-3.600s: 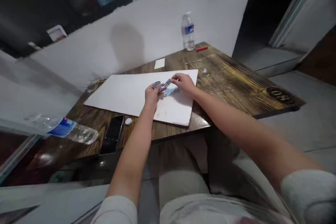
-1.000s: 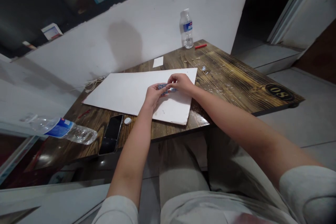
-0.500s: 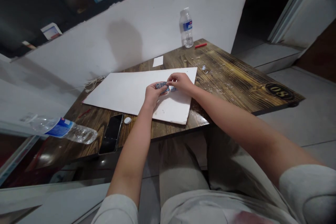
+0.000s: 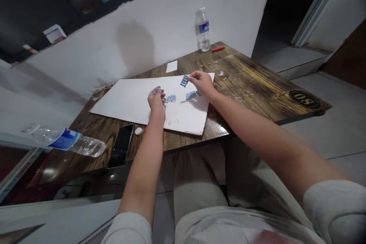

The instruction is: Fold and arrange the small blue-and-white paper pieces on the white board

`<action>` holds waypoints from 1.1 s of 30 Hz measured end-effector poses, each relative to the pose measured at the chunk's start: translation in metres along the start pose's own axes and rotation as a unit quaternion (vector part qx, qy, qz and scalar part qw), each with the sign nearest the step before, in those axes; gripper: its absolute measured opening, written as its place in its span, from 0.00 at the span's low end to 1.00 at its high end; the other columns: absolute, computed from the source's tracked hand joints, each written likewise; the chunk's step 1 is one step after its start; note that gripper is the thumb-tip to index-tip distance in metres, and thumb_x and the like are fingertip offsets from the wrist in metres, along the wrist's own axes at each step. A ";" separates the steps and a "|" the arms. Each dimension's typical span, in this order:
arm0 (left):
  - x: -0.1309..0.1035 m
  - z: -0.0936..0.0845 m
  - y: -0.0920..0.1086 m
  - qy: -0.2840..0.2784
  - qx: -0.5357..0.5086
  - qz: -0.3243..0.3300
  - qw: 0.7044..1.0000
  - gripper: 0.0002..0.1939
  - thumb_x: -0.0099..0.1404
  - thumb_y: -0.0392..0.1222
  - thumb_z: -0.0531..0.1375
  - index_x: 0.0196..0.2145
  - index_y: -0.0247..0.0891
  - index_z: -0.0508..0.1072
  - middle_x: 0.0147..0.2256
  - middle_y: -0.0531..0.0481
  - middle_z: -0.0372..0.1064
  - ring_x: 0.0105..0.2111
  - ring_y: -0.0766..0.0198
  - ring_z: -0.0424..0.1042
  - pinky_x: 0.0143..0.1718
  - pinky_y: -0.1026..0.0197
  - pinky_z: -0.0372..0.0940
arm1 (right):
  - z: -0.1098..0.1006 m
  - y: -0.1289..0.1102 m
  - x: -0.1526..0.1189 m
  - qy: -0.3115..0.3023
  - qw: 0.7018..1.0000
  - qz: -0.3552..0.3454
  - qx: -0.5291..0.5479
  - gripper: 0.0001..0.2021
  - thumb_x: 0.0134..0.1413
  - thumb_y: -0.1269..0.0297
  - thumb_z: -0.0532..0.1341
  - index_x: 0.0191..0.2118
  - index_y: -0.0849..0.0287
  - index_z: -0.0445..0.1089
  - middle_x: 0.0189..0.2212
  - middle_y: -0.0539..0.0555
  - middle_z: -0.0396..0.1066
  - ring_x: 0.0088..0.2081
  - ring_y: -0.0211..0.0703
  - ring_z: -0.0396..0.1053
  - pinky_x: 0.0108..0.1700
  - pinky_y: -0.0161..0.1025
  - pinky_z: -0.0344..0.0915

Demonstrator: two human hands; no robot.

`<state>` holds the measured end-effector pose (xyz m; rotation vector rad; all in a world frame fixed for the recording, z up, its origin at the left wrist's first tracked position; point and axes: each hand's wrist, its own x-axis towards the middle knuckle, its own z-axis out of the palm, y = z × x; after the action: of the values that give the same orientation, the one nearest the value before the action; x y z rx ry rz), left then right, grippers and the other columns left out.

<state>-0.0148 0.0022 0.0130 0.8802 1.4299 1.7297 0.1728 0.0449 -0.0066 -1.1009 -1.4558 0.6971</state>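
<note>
A: What is at the centre of this scene?

B: A blue-edged strip (image 4: pixel 184 81), pinched between the thumb and finger of a person's right hand (image 4: pixel 201 83) near the far edge of a white board (image 4: pixel 128 95). Dark bars cross the strip like rungs.

A: And the left hand (image 4: pixel 156 101)?

B: Its grip is curled around a small bunch of blue-and-white pieces (image 4: pixel 156 91) over the middle of the board; how many, one cannot tell.

A: What lies between the two hands?

B: One blue-lined cluster (image 4: pixel 170 99) rests on the board just beside the left hand. A second cluster (image 4: pixel 190 95) sits below the right hand, with a further piece (image 4: pixel 198 93) showing close to the wrist.

A: The setting?

B: A dark wooden surface (image 4: pixel 257 87) against a white wall. A labelled bottle (image 4: pixel 204 32) stands at the back beside a red stick (image 4: pixel 218 48). At near left, a larger bottle (image 4: pixel 68 140) lies on its side, a black phone (image 4: pixel 121 146) and a white cap (image 4: pixel 138 131) next in line.
</note>
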 end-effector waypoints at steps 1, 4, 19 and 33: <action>0.000 -0.001 0.000 -0.003 0.003 0.001 1.000 0.10 0.59 0.42 0.64 0.38 0.37 0.71 0.28 0.53 0.68 0.22 0.75 0.65 0.19 0.71 0.51 | 0.000 0.000 0.000 -0.001 1.000 0.000 0.004 0.11 0.55 0.56 0.62 0.30 0.59 0.72 0.29 0.53 0.71 0.32 0.41 0.65 0.37 0.39 0.60; 0.000 0.000 -0.001 -0.025 0.014 0.014 0.999 0.10 0.59 0.43 0.64 0.36 0.38 0.70 0.25 0.56 0.63 0.19 0.76 0.61 0.19 0.70 0.50 | 0.003 -0.001 -0.004 -0.026 1.000 -0.011 0.007 0.13 0.54 0.54 0.63 0.30 0.60 0.73 0.28 0.53 0.71 0.32 0.41 0.65 0.36 0.39 0.60; -0.001 -0.001 -0.011 -0.134 0.284 0.096 0.945 0.13 0.54 0.48 0.65 0.30 0.34 0.76 0.17 0.56 0.63 0.18 0.71 0.59 0.21 0.66 0.54 | 0.008 -0.002 -0.010 -0.106 0.993 -0.037 0.036 0.16 0.52 0.50 0.65 0.32 0.60 0.76 0.26 0.53 0.74 0.30 0.39 0.68 0.34 0.37 0.61; -0.005 -0.009 -0.001 -0.034 0.506 0.123 0.853 0.21 0.58 0.60 0.62 0.32 0.38 0.79 0.31 0.44 0.75 0.33 0.59 0.72 0.31 0.62 0.59 | 0.007 -0.001 -0.009 -0.091 0.996 -0.005 -0.022 0.13 0.56 0.55 0.63 0.30 0.61 0.76 0.27 0.54 0.75 0.32 0.42 0.69 0.37 0.39 0.60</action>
<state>-0.0202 -0.0067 0.0106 1.6930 2.2818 0.9749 0.1648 0.0376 -0.0111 -1.0857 -1.6373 0.7774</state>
